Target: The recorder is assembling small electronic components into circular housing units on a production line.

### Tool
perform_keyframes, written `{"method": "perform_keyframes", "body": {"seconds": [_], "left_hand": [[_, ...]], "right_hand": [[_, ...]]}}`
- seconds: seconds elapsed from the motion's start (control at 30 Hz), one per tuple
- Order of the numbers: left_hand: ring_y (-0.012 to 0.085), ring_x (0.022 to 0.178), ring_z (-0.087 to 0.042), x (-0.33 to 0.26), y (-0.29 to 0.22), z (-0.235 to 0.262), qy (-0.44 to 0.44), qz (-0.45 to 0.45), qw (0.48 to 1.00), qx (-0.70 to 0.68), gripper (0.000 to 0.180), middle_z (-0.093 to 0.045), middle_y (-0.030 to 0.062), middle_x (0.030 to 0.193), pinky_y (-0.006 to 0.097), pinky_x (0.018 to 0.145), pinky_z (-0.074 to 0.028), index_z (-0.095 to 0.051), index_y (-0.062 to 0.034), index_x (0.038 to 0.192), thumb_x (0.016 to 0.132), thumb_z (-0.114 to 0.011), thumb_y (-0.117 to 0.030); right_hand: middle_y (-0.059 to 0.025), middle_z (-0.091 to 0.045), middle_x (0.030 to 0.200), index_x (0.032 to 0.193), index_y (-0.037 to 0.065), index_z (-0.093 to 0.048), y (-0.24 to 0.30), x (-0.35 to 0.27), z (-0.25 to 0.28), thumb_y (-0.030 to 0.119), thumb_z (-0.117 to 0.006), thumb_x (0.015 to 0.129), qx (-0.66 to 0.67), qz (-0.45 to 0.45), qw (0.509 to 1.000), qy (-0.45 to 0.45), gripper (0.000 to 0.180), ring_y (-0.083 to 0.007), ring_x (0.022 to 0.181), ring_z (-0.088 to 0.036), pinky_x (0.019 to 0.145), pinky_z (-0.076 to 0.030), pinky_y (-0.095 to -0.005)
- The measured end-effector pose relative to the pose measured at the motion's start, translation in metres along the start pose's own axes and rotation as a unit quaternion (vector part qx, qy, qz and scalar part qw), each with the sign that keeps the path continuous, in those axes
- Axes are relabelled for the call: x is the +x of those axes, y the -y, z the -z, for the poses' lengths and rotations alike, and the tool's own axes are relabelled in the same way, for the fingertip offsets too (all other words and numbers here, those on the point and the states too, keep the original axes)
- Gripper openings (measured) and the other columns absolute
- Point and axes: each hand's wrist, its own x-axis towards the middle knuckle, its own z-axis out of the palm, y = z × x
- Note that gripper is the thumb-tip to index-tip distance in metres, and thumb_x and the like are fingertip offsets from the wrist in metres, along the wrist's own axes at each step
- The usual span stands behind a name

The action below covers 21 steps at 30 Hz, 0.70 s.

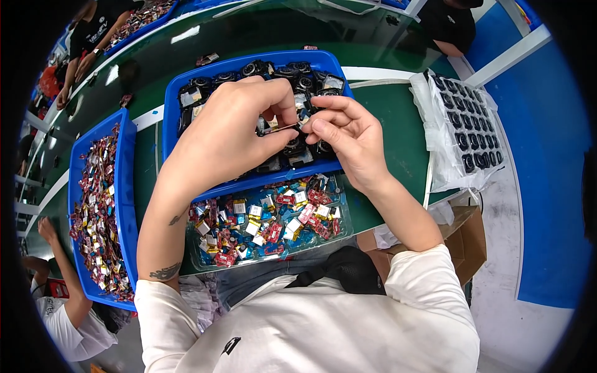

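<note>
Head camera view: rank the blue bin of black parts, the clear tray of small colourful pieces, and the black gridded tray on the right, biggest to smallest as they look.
1. Blue bin of black parts
2. Clear tray of colourful pieces, close behind
3. Black gridded tray, though it sits toward the bent rim, so this is unsure.

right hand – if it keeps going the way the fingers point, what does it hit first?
The right hand points left, toward the left hand. First contact is likely the small dark part pinched between them, then the left hand's fingertips; depth is unclear.
</note>
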Motion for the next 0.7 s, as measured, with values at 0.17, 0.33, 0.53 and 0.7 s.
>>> {"method": "perform_keyframes", "body": {"seconds": [0.17,0.33,0.53,0.7], "left_hand": [[0.0183,0.067,-0.058,0.0,-0.001,0.002,0.004,0.001,1.0,-0.013,0.019,-0.06,0.0066,0.071,0.029,0.063,-0.045,-0.057,-0.0009,0.076,0.069,-0.074,-0.001],[0.0181,0.068,-0.059,0.001,0.001,0.002,-0.004,-0.011,0.999,-0.033,0.018,-0.06,0.0073,0.072,0.029,0.062,-0.045,-0.056,-0.0004,0.076,0.071,-0.074,-0.001],[0.0178,0.068,-0.06,0.0,0.005,0.0,-0.031,0.012,0.999,-0.037,0.013,-0.063,0.0084,0.074,0.029,0.064,-0.047,-0.064,0.0008,0.081,0.073,-0.074,-0.002],[0.0175,0.069,-0.061,0.0,0.001,0.003,0.025,0.038,0.998,-0.032,0.009,-0.064,0.0088,0.075,0.028,0.065,-0.048,-0.067,0.0011,0.08,0.074,-0.073,-0.003]], "right_hand": [[-0.0095,-0.064,0.102,0.111,-0.004,-0.061,-0.003,0.0,0.004,0.003,-0.067,0.086,-0.153,0.071,0.986,0.015,0.027,-0.0139,0.092,-0.063,0.078,-0.053,-0.026],[-0.0089,-0.062,0.109,0.11,-0.003,-0.062,-0.002,-0.001,0.0,-0.002,-0.067,0.085,-0.094,0.069,0.992,0.048,0.025,-0.0129,0.097,-0.062,0.082,-0.052,-0.0249],[-0.0101,-0.067,0.096,0.099,-0.004,-0.066,0.001,-0.003,-0.002,0.0,-0.07,0.083,-0.134,0.073,0.988,0.002,0.017,-0.014,0.087,-0.065,0.077,-0.054,-0.0248],[-0.0096,-0.068,0.084,0.086,-0.003,-0.066,-0.003,-0.002,0.007,0.003,-0.072,0.083,-0.057,0.068,0.995,0.04,0.009,-0.0114,0.072,-0.064,0.062,-0.052,-0.0232]]}}
